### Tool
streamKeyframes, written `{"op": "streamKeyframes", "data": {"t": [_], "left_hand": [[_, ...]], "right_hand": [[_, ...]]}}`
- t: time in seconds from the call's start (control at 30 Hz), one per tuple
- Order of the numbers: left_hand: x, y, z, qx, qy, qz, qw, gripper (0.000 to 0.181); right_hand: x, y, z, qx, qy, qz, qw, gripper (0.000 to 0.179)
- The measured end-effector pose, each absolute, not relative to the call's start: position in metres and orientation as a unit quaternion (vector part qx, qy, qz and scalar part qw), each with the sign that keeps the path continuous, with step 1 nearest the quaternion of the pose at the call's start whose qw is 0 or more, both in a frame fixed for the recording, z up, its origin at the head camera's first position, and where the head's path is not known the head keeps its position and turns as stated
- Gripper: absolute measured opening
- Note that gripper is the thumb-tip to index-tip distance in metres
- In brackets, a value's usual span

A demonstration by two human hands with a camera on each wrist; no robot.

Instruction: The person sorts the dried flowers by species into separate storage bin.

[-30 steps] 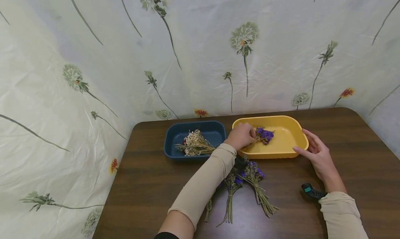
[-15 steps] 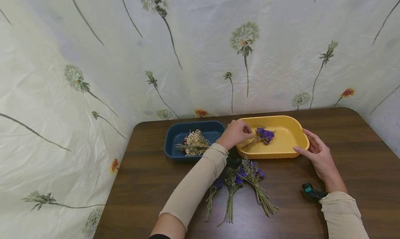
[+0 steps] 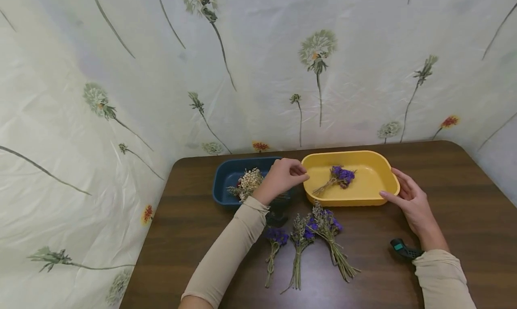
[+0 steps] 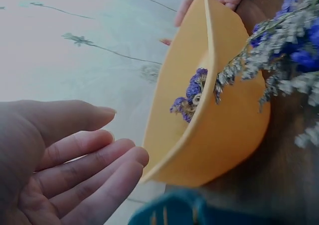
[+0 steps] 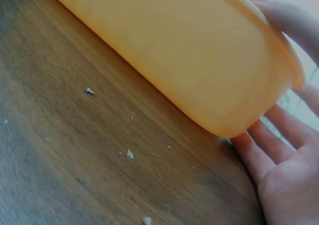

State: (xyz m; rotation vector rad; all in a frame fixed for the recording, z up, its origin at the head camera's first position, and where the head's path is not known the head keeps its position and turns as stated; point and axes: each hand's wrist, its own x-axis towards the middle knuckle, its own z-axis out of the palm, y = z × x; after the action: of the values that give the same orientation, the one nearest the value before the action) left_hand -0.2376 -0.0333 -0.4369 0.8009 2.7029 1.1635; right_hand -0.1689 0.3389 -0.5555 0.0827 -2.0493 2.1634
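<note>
Table of brown woodgrain bears yellow tray before flower-printed sheeting

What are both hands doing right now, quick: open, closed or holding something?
Left hand: open, holding nothing.
Right hand: holding the yellow tray at its end.

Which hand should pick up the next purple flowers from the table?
Probably the left hand: it's empty and close to the purple bunches, while the right hand holds the yellow tray.
</note>
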Motion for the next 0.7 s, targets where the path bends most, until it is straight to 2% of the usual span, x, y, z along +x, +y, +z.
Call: {"op": "streamKeyframes", "data": {"t": [0.23, 0.7], "left_hand": [[-0.213, -0.07, -0.439, 0.25, 0.877, 0.408, 0.041, 0.013], [-0.163, -0.114, -0.456, 0.24, 0.878, 0.41, 0.056, 0.008]], "right_hand": [[-0.17, 0.339, -0.557, 0.026, -0.681, 0.727, 0.082, 0.075], [-0.169, 0.337, -0.555, 0.016, -0.691, 0.718, 0.076, 0.075]]}}
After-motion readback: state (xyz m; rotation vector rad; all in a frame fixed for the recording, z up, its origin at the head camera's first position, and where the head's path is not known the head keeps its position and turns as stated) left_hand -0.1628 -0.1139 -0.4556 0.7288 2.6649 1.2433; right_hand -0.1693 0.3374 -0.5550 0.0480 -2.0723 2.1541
